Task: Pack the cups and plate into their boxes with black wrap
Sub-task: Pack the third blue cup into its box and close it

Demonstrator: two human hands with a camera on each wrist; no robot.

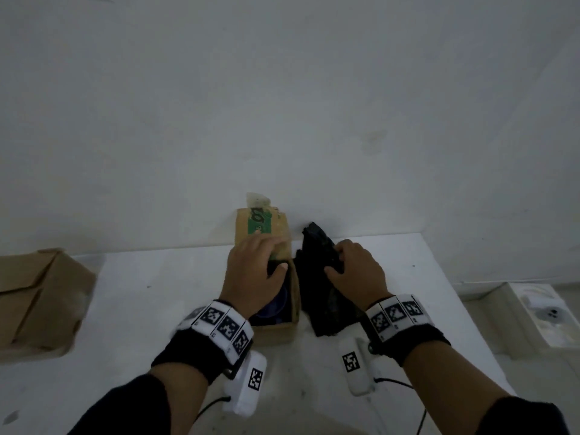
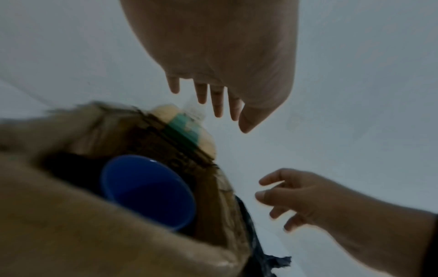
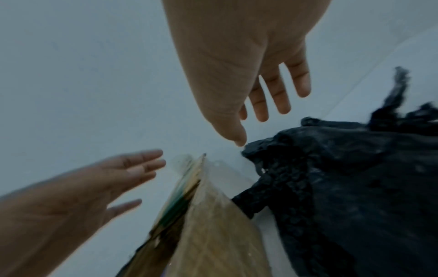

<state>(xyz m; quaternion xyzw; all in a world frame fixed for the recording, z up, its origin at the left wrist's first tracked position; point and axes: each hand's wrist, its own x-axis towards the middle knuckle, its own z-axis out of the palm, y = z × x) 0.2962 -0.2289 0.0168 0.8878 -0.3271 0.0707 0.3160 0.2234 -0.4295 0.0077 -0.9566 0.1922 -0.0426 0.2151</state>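
A small cardboard box (image 1: 279,332) stands mid-table, its lid flap (image 1: 266,224) with green print raised at the far side. A blue cup (image 2: 147,191) lies inside on dark wrap, partly seen under my left wrist in the head view (image 1: 276,306). My left hand (image 1: 268,252) hovers over the box opening, fingers (image 2: 218,110) straight and holding nothing. The black wrap (image 1: 323,309) lies crumpled just right of the box, also seen in the right wrist view (image 3: 355,187). My right hand (image 1: 345,262) is over the wrap with its fingers (image 3: 260,112) extended and nothing gripped.
A larger brown cardboard box (image 1: 37,299) sits at the table's left edge. Beyond the table's right edge, lower down, is a white tray (image 1: 539,315) with small items. A white wall runs close behind the box and wrap.
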